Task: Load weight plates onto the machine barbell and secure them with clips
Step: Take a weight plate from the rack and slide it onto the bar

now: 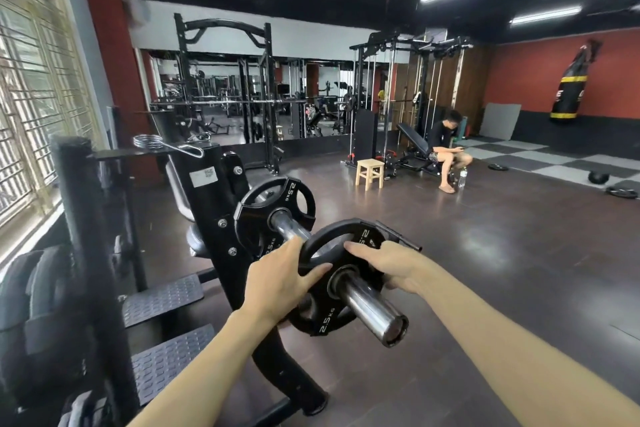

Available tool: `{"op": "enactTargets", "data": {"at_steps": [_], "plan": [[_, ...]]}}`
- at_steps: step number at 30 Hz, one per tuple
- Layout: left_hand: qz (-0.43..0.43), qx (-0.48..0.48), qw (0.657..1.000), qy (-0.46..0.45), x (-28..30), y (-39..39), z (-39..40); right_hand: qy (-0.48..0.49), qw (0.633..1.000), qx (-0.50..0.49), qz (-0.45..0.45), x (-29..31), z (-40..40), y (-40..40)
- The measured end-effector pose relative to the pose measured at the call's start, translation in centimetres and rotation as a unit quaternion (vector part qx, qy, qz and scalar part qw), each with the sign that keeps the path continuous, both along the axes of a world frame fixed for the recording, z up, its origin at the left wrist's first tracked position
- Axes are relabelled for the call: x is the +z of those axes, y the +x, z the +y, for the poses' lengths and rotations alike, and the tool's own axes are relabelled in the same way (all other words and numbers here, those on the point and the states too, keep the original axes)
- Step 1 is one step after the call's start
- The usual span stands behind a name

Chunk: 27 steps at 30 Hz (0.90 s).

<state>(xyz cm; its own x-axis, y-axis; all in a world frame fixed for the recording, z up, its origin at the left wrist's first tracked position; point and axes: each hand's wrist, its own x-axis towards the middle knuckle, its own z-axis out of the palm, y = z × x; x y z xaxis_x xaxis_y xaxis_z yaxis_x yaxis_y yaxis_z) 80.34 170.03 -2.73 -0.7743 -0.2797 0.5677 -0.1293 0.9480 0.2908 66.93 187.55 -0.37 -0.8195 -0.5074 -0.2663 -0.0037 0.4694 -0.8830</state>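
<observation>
Both hands grasp a small plate [341, 274] threaded on the near end of the bar [372, 308]: the left hand [282, 282] on its left rim, the right hand [393, 267] on its right rim. Loading is under way; next, slide it far along the bar against the seated plate [275, 215], then fetch the spring clip [162, 144] lying on the far-left frame.

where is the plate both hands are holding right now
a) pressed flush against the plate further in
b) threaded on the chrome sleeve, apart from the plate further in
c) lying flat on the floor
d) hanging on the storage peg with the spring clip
b: the held plate sits around the chrome sleeve, gripped by the left hand and right hand, with bare sleeve showing between it and the inner plate.
</observation>
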Motion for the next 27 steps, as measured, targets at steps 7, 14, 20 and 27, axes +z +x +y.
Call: {"op": "enactTargets", "data": {"at_steps": [7,14,20,27], "plan": [[0.038,0.020,0.999,-0.032,-1.2,-3.2,-5.0,0.009,0.999,-0.027,0.029,0.4,-7.2,-2.3],[0.046,0.129,0.991,-0.013,-1.2,-7.2,-12.1,0.004,0.997,-0.068,0.041,-0.2,-14.9,-6.1],[-0.018,0.128,0.990,0.049,-0.8,-10.0,-16.4,-0.011,0.995,-0.088,0.036,0.2,-19.5,-8.4],[-0.051,0.069,0.988,0.125,0.4,-12.1,-18.5,-0.032,0.994,-0.101,0.007,0.1,-22.4,-9.9]]}}
